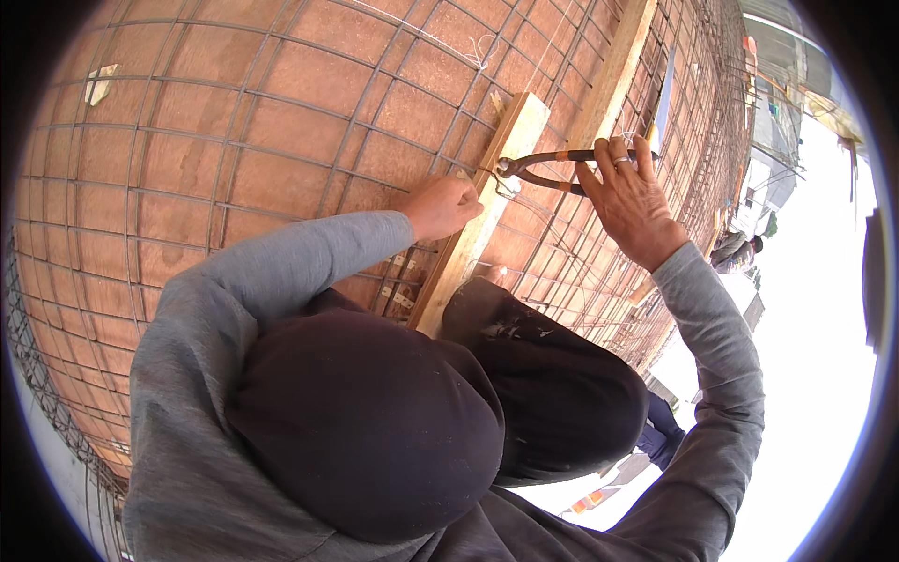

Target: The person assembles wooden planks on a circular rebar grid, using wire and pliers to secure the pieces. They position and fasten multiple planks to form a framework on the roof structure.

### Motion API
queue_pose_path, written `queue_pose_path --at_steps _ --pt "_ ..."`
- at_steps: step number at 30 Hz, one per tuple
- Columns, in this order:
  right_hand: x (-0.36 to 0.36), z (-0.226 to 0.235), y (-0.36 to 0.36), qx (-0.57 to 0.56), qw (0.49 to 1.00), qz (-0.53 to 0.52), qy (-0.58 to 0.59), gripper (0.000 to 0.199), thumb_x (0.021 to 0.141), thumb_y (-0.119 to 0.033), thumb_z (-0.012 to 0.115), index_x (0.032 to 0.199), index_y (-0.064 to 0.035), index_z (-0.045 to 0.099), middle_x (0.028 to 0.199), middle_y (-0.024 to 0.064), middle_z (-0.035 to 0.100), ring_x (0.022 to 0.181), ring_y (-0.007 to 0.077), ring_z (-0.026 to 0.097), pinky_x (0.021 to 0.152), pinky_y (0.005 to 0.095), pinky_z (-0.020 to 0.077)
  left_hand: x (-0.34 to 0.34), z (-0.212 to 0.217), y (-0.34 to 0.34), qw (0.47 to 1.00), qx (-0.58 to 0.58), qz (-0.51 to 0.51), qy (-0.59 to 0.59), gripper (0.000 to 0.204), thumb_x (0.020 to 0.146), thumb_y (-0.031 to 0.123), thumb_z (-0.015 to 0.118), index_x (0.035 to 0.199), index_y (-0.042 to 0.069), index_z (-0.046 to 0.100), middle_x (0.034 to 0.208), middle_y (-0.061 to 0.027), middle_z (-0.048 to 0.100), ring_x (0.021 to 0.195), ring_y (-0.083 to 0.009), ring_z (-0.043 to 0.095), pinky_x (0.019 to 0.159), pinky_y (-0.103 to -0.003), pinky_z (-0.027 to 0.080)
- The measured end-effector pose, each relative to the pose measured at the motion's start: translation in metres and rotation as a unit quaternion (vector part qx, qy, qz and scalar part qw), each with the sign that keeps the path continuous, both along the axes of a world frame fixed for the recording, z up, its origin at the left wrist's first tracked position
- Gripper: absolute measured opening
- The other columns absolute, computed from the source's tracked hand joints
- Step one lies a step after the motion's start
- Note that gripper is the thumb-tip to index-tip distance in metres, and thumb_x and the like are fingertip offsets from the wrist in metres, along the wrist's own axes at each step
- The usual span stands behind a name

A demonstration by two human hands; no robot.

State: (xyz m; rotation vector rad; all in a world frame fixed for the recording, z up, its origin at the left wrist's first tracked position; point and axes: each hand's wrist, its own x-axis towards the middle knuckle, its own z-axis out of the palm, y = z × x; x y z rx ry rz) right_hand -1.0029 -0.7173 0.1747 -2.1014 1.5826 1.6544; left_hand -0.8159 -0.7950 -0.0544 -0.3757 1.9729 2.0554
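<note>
My right hand (632, 201) is wrapped round the handles of dark end-cutting pincers (554, 156) with orange bands. The handles are spread apart, and the pincers' head lies over a wooden beam (516, 131). Just below the head, a small bent wire (507, 184) rests by the beam's edge. On the other side of the beam, my left hand (447, 206) is closed with its fingertips pinched beside the wood. Whatever is between those fingers is hidden. A grid of thin steel bars (243, 91) runs beneath both hands.
Reddish-brown boards (304, 58) lie under the steel grid. A second long wooden beam (613, 70) runs at the upper right. White string (476, 51) is tangled on the bars. Farther right, another person (740, 251) is partly visible.
</note>
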Motion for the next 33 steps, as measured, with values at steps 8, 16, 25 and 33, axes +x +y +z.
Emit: queue_pose_path --at_steps 8,16,25,33 --pt "0.016 0.0 -0.006 -0.009 1.0 0.024 0.005 0.045 0.095 -0.02 0.057 0.139 -0.0114 0.056 0.147 0.01 0.043 0.139 0.0314 0.038 0.123 0.0566 0.0212 -0.027 0.04 0.017 0.897 0.392 0.136 -0.152 0.03 0.101 0.026 0.06 0.11 -0.001 0.061 0.097 -0.0096 0.065 0.074 -0.0155 0.068 0.056 -0.029 0.055" --pt "0.025 0.003 -0.012 0.015 0.999 0.03 -0.001 0.056 0.095 -0.018 0.056 0.147 0.0021 0.046 0.152 0.0123 0.037 0.142 0.0274 0.035 0.121 0.0534 0.0152 -0.019 0.031 0.025 0.883 0.423 0.173 -0.107 0.023 0.097 0.014 0.06 0.112 -0.003 0.058 0.101 -0.0109 0.066 0.075 -0.016 0.068 0.06 -0.029 0.056" --pt "0.032 0.004 -0.027 0.042 0.991 0.127 0.028 0.042 0.09 -0.026 0.063 0.128 -0.0075 0.068 0.151 0.0092 0.038 0.141 0.0295 0.032 0.12 0.0549 0.0129 -0.015 0.026 0.033 0.896 0.395 0.196 -0.049 0.022 0.095 0.008 0.063 0.11 -0.005 0.055 0.097 -0.0125 0.062 0.066 -0.0163 0.07 0.048 -0.025 0.053" --pt "0.02 -0.001 -0.04 0.098 0.987 -0.118 -0.046 0.016 0.097 -0.021 0.059 0.097 -0.0092 0.07 0.106 0.0054 0.055 0.103 0.0229 0.059 0.098 0.0388 0.0446 -0.007 -0.001 0.035 0.981 -0.005 0.192 0.03 0.04 0.089 0.012 0.068 0.122 -0.004 0.051 0.111 -0.0183 0.063 0.079 -0.0229 0.068 0.072 -0.04 0.054"
